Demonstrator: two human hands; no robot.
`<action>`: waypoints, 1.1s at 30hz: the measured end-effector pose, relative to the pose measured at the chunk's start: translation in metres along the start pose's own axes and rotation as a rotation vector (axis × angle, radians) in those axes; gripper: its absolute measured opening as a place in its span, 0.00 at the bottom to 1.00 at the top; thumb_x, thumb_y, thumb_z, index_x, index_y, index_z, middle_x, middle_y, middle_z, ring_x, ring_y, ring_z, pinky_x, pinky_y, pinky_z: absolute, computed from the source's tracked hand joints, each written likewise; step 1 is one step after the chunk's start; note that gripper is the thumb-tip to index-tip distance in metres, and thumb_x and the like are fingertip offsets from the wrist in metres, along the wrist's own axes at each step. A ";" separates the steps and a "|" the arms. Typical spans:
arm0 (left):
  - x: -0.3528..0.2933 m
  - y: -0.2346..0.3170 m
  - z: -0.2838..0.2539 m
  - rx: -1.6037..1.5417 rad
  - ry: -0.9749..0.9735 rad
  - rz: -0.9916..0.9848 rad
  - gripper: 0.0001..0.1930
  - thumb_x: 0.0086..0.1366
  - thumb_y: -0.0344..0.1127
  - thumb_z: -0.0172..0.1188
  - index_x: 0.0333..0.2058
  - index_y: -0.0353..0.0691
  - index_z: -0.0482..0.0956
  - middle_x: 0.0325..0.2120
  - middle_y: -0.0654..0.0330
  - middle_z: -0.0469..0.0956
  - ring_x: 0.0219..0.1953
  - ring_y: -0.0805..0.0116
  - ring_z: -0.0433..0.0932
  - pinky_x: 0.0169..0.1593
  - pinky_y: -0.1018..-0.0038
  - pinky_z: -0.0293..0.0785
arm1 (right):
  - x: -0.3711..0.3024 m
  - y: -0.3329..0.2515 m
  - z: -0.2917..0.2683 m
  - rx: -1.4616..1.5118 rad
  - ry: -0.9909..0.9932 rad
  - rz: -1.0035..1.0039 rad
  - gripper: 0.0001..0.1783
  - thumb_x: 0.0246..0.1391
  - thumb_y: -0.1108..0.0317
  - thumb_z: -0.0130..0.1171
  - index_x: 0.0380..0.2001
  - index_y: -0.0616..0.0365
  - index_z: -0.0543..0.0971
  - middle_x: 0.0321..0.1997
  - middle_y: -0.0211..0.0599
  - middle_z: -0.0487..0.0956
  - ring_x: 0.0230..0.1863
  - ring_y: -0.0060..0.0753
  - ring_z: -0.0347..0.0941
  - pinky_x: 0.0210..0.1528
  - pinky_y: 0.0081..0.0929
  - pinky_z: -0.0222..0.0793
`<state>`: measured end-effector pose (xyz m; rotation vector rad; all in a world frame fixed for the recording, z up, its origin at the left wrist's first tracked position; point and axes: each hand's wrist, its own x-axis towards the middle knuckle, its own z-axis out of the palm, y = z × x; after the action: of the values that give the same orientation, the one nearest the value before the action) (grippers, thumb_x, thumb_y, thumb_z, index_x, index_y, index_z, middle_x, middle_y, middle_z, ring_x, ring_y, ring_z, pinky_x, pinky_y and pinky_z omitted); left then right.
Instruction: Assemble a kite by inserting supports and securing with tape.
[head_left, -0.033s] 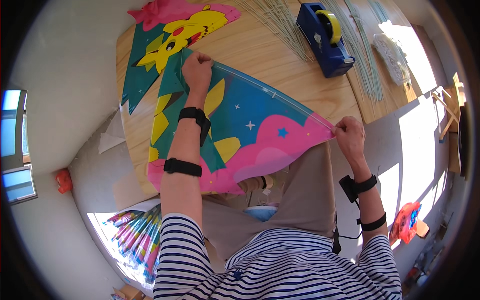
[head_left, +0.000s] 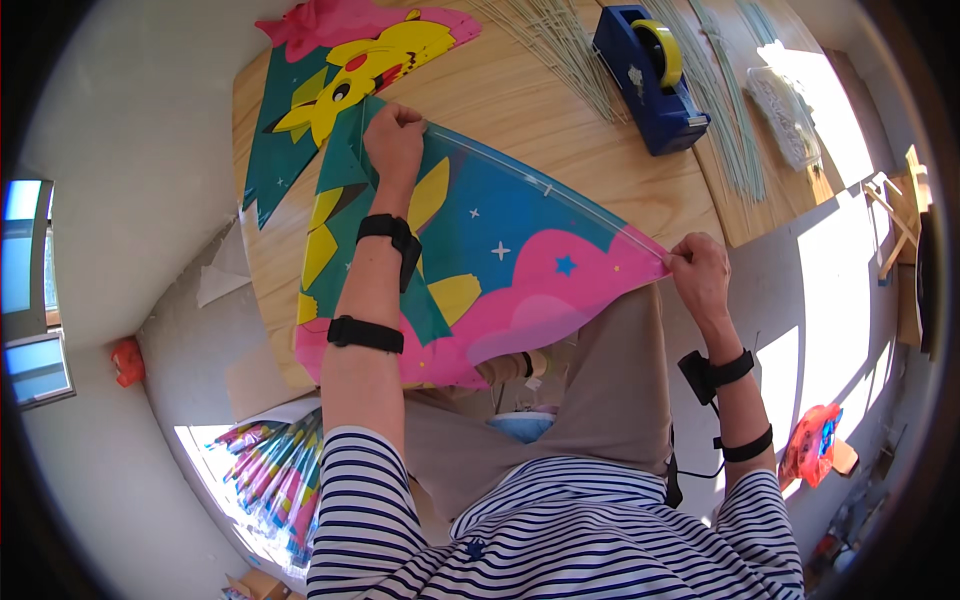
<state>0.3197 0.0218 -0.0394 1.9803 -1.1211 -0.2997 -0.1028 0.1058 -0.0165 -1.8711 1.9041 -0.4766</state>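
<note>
A thin kite sail [head_left: 480, 255] in teal, blue and pink with yellow shapes spreads over the near part of the table and hangs over its front edge. Along its upper right edge runs a straight clear sleeve, with what looks like a thin rod inside. My left hand [head_left: 394, 148] pinches the sail at the upper end of that edge. At the pointed right corner, my right hand [head_left: 700, 268] has thumb and fingers closed on the tip, beyond the table's edge. Beside my left hand lies a second printed sail [head_left: 385, 65] with a yellow cartoon figure.
A blue tape dispenser [head_left: 650, 95] with a yellow roll stands at the far right of the wooden table [head_left: 500, 90]. Thin rods [head_left: 560, 50] lie in bundles around it, near a clear plastic container [head_left: 785, 120]. Several packed kites [head_left: 275, 475] rest at lower left.
</note>
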 end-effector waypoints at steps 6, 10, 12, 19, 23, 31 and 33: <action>-0.003 0.001 0.001 0.006 -0.004 -0.013 0.05 0.52 0.27 0.68 0.29 0.37 0.82 0.26 0.58 0.82 0.30 0.65 0.81 0.38 0.70 0.76 | 0.000 0.002 0.001 0.009 0.002 -0.005 0.07 0.37 0.72 0.69 0.20 0.62 0.79 0.27 0.45 0.79 0.33 0.50 0.77 0.38 0.41 0.70; -0.003 0.003 0.002 0.034 -0.006 -0.027 0.06 0.54 0.26 0.67 0.31 0.34 0.82 0.26 0.57 0.82 0.30 0.68 0.80 0.38 0.72 0.75 | 0.001 0.001 0.000 0.009 0.003 -0.012 0.07 0.37 0.72 0.69 0.20 0.62 0.79 0.27 0.45 0.79 0.32 0.50 0.77 0.37 0.41 0.71; -0.003 -0.001 0.004 0.033 0.004 -0.024 0.06 0.53 0.27 0.67 0.31 0.36 0.83 0.26 0.58 0.82 0.30 0.66 0.80 0.38 0.71 0.76 | 0.000 0.000 0.000 0.009 0.002 -0.015 0.07 0.37 0.72 0.69 0.21 0.62 0.79 0.27 0.45 0.79 0.32 0.50 0.77 0.37 0.41 0.71; -0.002 -0.006 0.008 0.068 0.037 0.053 0.05 0.52 0.29 0.68 0.28 0.39 0.82 0.25 0.57 0.82 0.31 0.59 0.82 0.38 0.66 0.76 | 0.001 -0.001 -0.001 0.019 -0.005 -0.011 0.07 0.38 0.72 0.68 0.21 0.62 0.79 0.26 0.44 0.79 0.31 0.49 0.77 0.36 0.41 0.71; -0.008 -0.002 0.012 0.180 0.058 0.112 0.09 0.52 0.28 0.70 0.32 0.36 0.82 0.24 0.56 0.79 0.30 0.62 0.79 0.37 0.68 0.75 | 0.000 -0.001 -0.002 0.014 -0.008 -0.010 0.08 0.38 0.71 0.68 0.21 0.62 0.79 0.26 0.44 0.79 0.32 0.48 0.77 0.37 0.40 0.70; 0.000 -0.008 0.001 0.248 0.064 0.146 0.15 0.50 0.27 0.69 0.37 0.38 0.77 0.30 0.52 0.74 0.37 0.50 0.75 0.41 0.58 0.71 | 0.001 -0.003 -0.003 0.032 -0.027 0.022 0.08 0.39 0.70 0.68 0.21 0.61 0.80 0.27 0.44 0.79 0.33 0.47 0.77 0.38 0.40 0.71; 0.000 -0.008 -0.001 0.279 0.071 0.197 0.13 0.52 0.27 0.68 0.37 0.36 0.77 0.32 0.51 0.75 0.38 0.49 0.75 0.42 0.57 0.71 | 0.000 -0.003 -0.004 0.026 -0.026 0.025 0.08 0.38 0.69 0.69 0.21 0.61 0.80 0.27 0.44 0.80 0.33 0.48 0.78 0.38 0.40 0.71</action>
<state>0.3256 0.0243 -0.0443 2.0792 -1.3590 0.0329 -0.1025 0.1050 -0.0120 -1.8262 1.8935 -0.4642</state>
